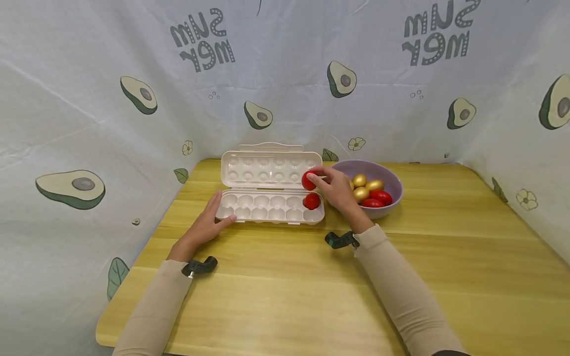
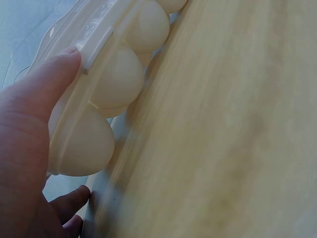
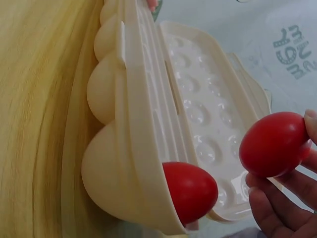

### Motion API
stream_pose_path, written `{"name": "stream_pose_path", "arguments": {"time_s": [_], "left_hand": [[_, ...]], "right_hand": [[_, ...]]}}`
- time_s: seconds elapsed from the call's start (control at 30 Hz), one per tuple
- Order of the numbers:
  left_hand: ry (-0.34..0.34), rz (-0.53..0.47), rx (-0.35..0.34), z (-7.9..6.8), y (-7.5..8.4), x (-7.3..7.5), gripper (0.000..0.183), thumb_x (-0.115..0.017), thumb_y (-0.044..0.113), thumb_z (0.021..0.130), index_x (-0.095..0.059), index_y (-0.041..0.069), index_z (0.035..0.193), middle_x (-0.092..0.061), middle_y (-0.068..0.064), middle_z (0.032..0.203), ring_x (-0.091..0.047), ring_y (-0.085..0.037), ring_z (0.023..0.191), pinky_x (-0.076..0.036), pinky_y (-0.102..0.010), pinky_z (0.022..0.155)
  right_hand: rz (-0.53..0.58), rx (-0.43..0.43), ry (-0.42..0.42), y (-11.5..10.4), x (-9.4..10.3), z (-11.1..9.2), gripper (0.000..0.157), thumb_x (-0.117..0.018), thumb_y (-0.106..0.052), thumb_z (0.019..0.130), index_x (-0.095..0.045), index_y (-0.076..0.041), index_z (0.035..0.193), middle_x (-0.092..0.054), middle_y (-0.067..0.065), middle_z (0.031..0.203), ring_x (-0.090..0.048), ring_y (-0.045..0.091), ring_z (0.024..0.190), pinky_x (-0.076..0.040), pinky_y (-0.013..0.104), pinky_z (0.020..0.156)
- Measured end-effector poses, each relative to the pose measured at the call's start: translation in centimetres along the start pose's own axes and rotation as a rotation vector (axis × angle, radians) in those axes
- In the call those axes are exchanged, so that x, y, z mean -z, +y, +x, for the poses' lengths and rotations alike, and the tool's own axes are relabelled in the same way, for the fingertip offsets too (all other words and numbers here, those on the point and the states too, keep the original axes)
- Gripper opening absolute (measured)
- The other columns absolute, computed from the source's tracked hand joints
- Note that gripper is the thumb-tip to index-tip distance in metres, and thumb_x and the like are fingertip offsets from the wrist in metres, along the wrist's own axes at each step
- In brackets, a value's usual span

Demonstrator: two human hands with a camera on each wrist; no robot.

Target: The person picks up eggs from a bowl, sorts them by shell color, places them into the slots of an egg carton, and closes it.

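My right hand (image 1: pixel 336 189) pinches a red egg (image 1: pixel 308 180) between thumb and fingers, above the right end of a cream plastic egg box (image 1: pixel 267 222). Another red egg (image 1: pixel 311 200) sits in the box's back row at that end; the right wrist view shows it (image 3: pixel 192 192) rising over the rim. The box's lid (image 3: pixel 200 99) stands raised behind the cups. At the left end, my left hand (image 1: pixel 206 228) holds the box, its thumb (image 2: pixel 52 82) on the front rim and the fingers around the side, their tips low by the table.
Right of the box stands a purple bowl (image 1: pixel 394 184) with several gold eggs (image 1: pixel 361 194) and red eggs (image 1: pixel 381 197). The wooden table (image 1: pixel 276 287) ends at a cloth backdrop (image 1: pixel 294 113) printed with avocados. Dark wrist mounts (image 1: pixel 339 240) sit on both forearms.
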State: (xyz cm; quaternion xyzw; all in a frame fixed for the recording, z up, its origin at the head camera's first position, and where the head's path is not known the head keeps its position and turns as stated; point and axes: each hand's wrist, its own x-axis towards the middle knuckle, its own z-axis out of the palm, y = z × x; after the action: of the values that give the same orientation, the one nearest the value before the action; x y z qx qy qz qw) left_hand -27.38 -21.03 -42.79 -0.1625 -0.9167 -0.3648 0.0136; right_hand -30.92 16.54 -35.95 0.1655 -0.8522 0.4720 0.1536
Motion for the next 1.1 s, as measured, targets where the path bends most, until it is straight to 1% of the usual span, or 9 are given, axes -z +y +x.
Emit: {"name": "stream_pose_path", "arguments": {"time_s": [0.13, 0.37, 0.5, 0.63, 0.8, 0.97, 1.1], "left_hand": [[0.000, -0.002, -0.002, -0.1, 0.1, 0.0, 0.095, -0.058, 0.049, 0.093, -0.002, 0.006, 0.155, 0.002, -0.009, 0.162, -0.004, -0.031, 0.147, -0.011, -0.053, 0.116], [0.002, 0.001, -0.003, 0.0, 0.0, 0.0, 0.095, -0.058, 0.050, 0.092, -0.002, 0.007, 0.156, 0.002, -0.008, 0.162, -0.004, -0.032, 0.147, -0.011, -0.054, 0.116], [0.000, 0.002, -0.009, 0.0, 0.0, 0.0, 0.095, -0.058, 0.049, 0.093, -0.002, 0.006, 0.155, 0.002, -0.009, 0.162, -0.004, -0.032, 0.147, -0.011, -0.054, 0.116], [0.002, 0.002, -0.007, 0.0, 0.2, 0.1, 0.094, -0.058, 0.048, 0.093, -0.002, 0.006, 0.155, 0.002, -0.010, 0.162, -0.004, -0.031, 0.147, -0.011, -0.053, 0.116], [0.000, 0.004, 0.001, 0.0, 0.3, 0.2, 0.094, -0.058, 0.049, 0.093, -0.002, 0.006, 0.155, 0.002, -0.009, 0.162, -0.004, -0.030, 0.147, -0.010, -0.052, 0.116], [-0.004, 0.001, 0.002, -0.1, 0.3, 0.1, 0.094, -0.058, 0.049, 0.093, -0.002, 0.006, 0.155, 0.002, -0.009, 0.162, -0.003, -0.030, 0.147, -0.010, -0.053, 0.116], [-0.003, 0.003, 0.001, 0.0, 0.2, 0.1, 0.094, -0.058, 0.049, 0.093, -0.002, 0.006, 0.155, 0.002, -0.009, 0.162, -0.004, -0.030, 0.147, -0.010, -0.052, 0.116]], "right_hand": [[-0.013, 0.018, -0.015, -0.2, -0.7, -0.1, 0.035, -0.065, -0.037, 0.092, -0.067, -0.011, 0.116, -0.070, 0.007, 0.107, -0.068, 0.024, 0.090, -0.055, 0.039, 0.083], [0.019, 0.059, -0.022, -0.3, -1.7, -0.3, 0.032, -0.065, -0.034, 0.093, -0.067, -0.011, 0.115, -0.070, 0.007, 0.108, -0.070, 0.022, 0.088, -0.057, 0.035, 0.076], [0.013, 0.060, -0.032, -0.2, -2.2, -0.4, 0.032, -0.066, -0.035, 0.092, -0.067, -0.012, 0.115, -0.070, 0.006, 0.106, -0.069, 0.019, 0.084, -0.056, 0.033, 0.074], [0.007, 0.069, -0.028, -0.2, -2.7, -0.4, 0.031, -0.067, -0.034, 0.091, -0.068, -0.011, 0.113, -0.072, 0.005, 0.103, -0.068, 0.018, 0.084, -0.056, 0.034, 0.078], [-0.005, 0.090, -0.015, 0.1, -3.2, -0.4, 0.026, -0.069, -0.028, 0.091, -0.069, -0.010, 0.110, -0.073, 0.006, 0.100, -0.069, 0.021, 0.087, -0.055, 0.037, 0.081], [-0.029, 0.085, -0.041, 0.6, -3.5, -0.4, 0.024, -0.069, -0.024, 0.091, -0.069, -0.008, 0.110, -0.071, 0.007, 0.102, -0.068, 0.023, 0.092, -0.055, 0.036, 0.085], [-0.031, 0.066, -0.067, 0.8, -3.7, -0.5, 0.027, -0.069, -0.025, 0.091, -0.069, -0.008, 0.111, -0.071, 0.009, 0.103, -0.069, 0.024, 0.095, -0.055, 0.039, 0.085]]}}
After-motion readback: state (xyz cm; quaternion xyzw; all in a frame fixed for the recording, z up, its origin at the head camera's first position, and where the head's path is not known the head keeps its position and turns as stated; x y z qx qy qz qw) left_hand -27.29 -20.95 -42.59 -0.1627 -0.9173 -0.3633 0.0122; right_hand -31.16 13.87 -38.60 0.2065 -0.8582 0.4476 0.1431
